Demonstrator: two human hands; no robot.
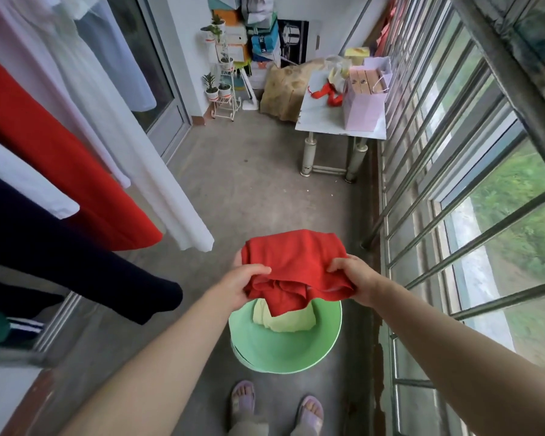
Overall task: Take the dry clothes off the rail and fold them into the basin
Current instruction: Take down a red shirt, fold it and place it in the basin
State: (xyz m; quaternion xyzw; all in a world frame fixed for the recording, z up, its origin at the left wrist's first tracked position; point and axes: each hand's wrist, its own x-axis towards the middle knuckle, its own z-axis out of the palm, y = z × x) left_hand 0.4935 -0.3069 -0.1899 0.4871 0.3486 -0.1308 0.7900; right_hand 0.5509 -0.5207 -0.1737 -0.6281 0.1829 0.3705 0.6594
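Here's the red garment [296, 265], folded down to a thick bundle and held flat right above the green basin [280, 350] on the floor. The placement makes sense: the basin sits just ahead of the person's sandalled feet, so a folded piece can drop straight in without a step. The left hand [246, 284] grips the bundle's left edge, thumb on top and fingers curled underneath. The right hand [356, 278] pinches the right edge the same way, thumb over the cloth. Both arms reach forward and slightly down with the wrists about level, which keeps the layers flat (one loose corner does droop from the near side toward the basin). Inside the basin a pale yellow-green garment [283, 320] lies folded against the far wall, so I judge the red one is meant to land on top of it. Holding both sides is the point here: let one edge go and the fold would likely spill open. Off to the left more washing hangs, a red cloth [60, 171], white pieces [107, 121] and a navy garment [76, 256], though the rail itself is out of view. The job looks only partly done.
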